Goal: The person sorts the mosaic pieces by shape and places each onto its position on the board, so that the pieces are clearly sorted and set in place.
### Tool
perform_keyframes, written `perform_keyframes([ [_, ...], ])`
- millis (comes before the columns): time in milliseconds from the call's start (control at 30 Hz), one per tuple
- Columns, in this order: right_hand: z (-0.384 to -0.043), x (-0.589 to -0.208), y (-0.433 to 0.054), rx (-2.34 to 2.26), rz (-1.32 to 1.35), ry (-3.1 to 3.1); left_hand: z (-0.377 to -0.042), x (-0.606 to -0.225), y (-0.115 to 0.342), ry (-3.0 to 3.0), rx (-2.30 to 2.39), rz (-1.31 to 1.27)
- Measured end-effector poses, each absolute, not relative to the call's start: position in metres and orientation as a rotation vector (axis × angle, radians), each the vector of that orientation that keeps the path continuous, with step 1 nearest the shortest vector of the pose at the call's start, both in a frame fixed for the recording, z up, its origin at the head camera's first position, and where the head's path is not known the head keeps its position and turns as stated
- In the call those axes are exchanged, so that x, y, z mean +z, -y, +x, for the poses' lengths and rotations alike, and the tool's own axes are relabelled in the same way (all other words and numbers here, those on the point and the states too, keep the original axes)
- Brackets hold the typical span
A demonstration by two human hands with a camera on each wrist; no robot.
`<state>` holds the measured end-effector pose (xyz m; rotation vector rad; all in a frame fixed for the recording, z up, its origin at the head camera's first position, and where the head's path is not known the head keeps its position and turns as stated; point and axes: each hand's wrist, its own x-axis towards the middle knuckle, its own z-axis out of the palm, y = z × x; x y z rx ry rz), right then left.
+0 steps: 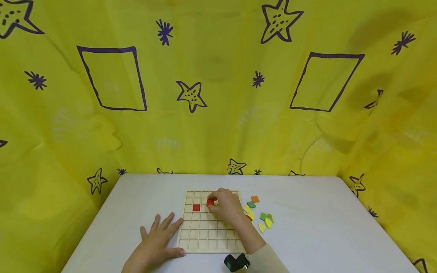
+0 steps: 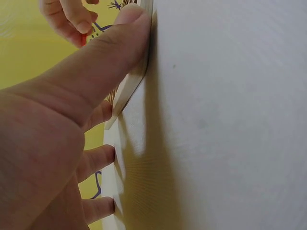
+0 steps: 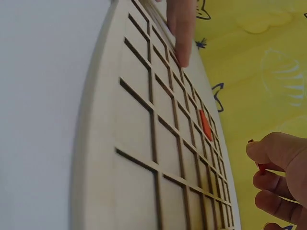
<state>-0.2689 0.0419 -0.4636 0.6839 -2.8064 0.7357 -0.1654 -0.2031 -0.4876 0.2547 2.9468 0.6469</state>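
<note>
A wooden grid board (image 1: 203, 251) lies on the white table. My right hand (image 1: 227, 204) reaches over its upper part and pinches a red square tile (image 1: 210, 203) between thumb and fingers. In the right wrist view that tile (image 3: 262, 168) shows as thin red edges between the fingertips, above the board's surface. Another red tile (image 1: 196, 207) sits in a cell just left of it. My left hand (image 1: 157, 239) lies spread at the board's left edge, with the thumb touching the lower left corner and the index fingertip at the side.
Right of the board lie loose tiles: an orange square (image 1: 255, 199), green squares (image 1: 251, 204), several yellow petal-shaped pieces (image 1: 268, 223) and a partly hidden red piece (image 1: 249, 217). A black device (image 1: 236, 262) sits by the right sleeve. A yellow patterned curtain (image 1: 218, 125) stands behind the table.
</note>
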Motion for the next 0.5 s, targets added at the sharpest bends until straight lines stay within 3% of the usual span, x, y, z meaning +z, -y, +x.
perform_keyframes([
  [500, -0.264, -0.474, -0.028, 0.728, 0.691, 2.864, -0.169, -0.489, 0.201, -2.924, 0.63, 0.223],
])
